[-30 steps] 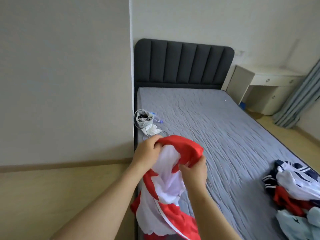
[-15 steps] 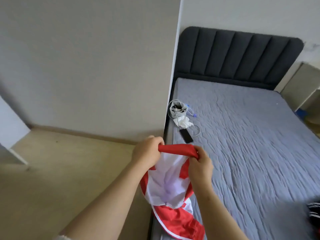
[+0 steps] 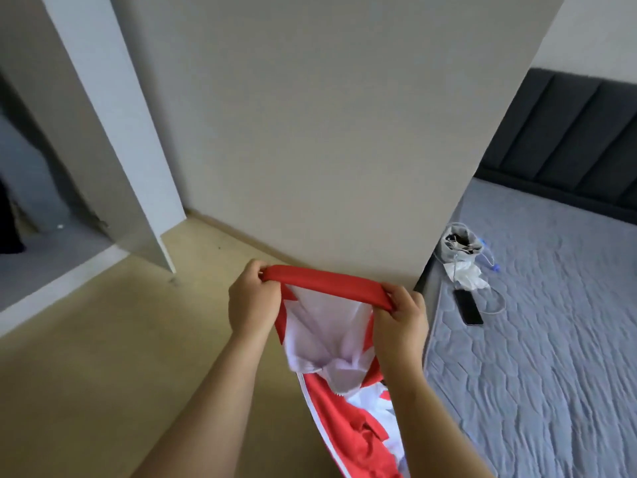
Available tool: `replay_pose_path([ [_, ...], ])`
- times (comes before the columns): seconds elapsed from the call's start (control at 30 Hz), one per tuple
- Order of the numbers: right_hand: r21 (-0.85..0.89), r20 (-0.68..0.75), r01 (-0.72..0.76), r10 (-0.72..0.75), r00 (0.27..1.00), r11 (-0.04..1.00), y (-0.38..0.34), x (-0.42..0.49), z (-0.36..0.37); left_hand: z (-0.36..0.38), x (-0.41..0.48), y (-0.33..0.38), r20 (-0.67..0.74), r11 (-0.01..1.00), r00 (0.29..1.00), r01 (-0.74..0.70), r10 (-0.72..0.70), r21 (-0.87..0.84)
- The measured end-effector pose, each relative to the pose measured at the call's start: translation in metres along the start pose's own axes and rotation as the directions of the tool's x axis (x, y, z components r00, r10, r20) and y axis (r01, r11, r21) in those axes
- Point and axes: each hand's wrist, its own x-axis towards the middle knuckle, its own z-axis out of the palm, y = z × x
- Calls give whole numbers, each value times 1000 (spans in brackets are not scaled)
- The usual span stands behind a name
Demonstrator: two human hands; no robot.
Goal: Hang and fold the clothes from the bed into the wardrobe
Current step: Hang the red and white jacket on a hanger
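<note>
Waistband [image 3: 327, 286] of the red garment [image 3: 348, 419] now stretches wider and tauter, gripped by left hand [image 3: 253, 305] and right hand [image 3: 401, 320].

garment [image 3: 324, 336]: red, with a white lining inside and a thin white stripe along one edge; the band at the top is plain red.
bed [image 3: 551, 339]: mid grey, quilted in a wavy stitched pattern.
headboard [image 3: 568, 139]: charcoal, in broad upright panels.
wall [image 3: 327, 132]: plain pale beige.
floor [image 3: 103, 374]: light yellowish tan.
wardrobe door [image 3: 113, 132]: white.
phone [image 3: 468, 307]: black.
pouch [image 3: 460, 250]: light grey.
tissue [image 3: 465, 279]: white.
cable [image 3: 499, 307]: white.
</note>
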Motion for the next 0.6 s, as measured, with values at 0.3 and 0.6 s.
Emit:
replay_pose_path([
  [0.3, 38, 148, 56, -61, 987, 998, -98, -27, 168, -156, 116, -31, -203, 981, 978, 3, -43, -194],
  [0.6, 160, 405, 52, -114, 907, 986, -178, -65, 317, -291, 185, -83, -486, 993, 873, 87, -36, 82],
])
